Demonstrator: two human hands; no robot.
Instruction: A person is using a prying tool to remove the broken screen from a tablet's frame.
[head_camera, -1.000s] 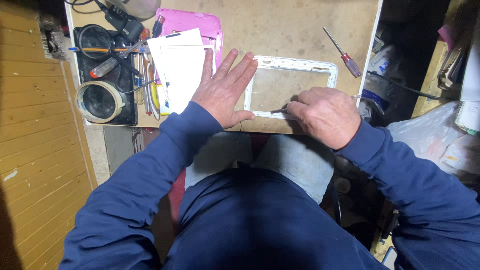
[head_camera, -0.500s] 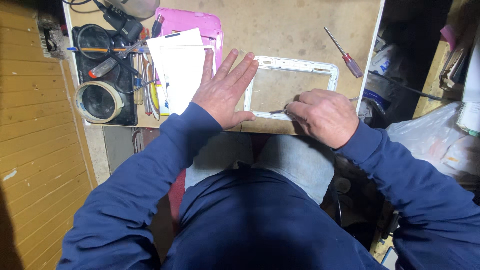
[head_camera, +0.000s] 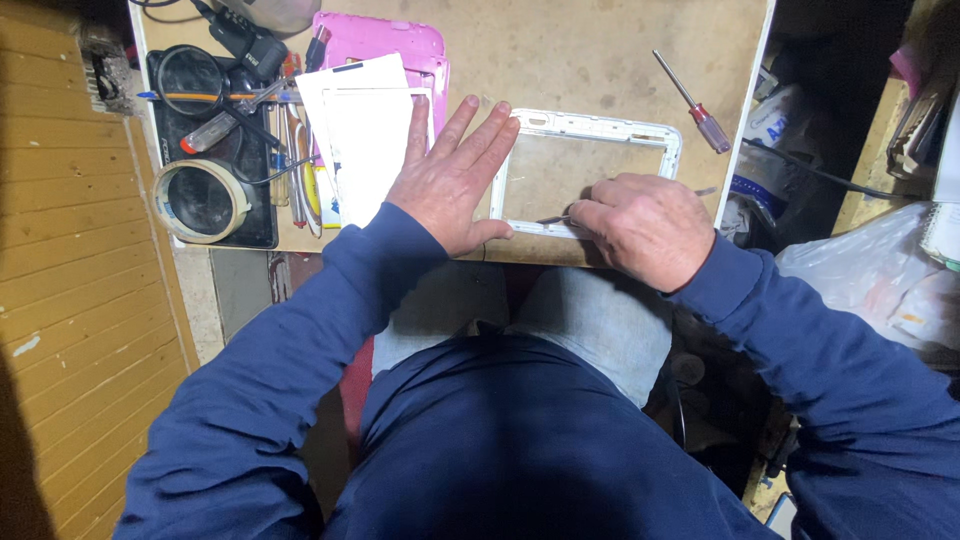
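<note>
The right hand (head_camera: 645, 228) is curled closed, its fingertips pinching a thin, dark pointed metal tool (head_camera: 553, 219). The tool tip rests against the near rail of the white rectangular plastic frame (head_camera: 590, 128). The left hand (head_camera: 450, 180) lies flat with its fingers spread and straight, gripping nothing; it presses down on the left rail of the frame and partly on the white flat panel (head_camera: 362, 130) beside it.

The frame lies on the brown wooden worktop (head_camera: 570, 50), near its front edge, directly in front of the person. Its centre is open, and bare wood shows through it. The white panel lies apart from the frame, to its left, overlapping a pink plastic shell (head_camera: 385, 40).

Judged from this layout, the device is already separated into frame, panel and shell. Work with the tool is confined to the near rail; whether the other rails are finished cannot be told.

Further out, a red-handled screwdriver (head_camera: 695, 103) lies on the worktop at far right, well apart from both hands. At far left, a black tray (head_camera: 258, 235) holds a roll of tape (head_camera: 200, 200) and assorted hand tools (head_camera: 230, 120).
</note>
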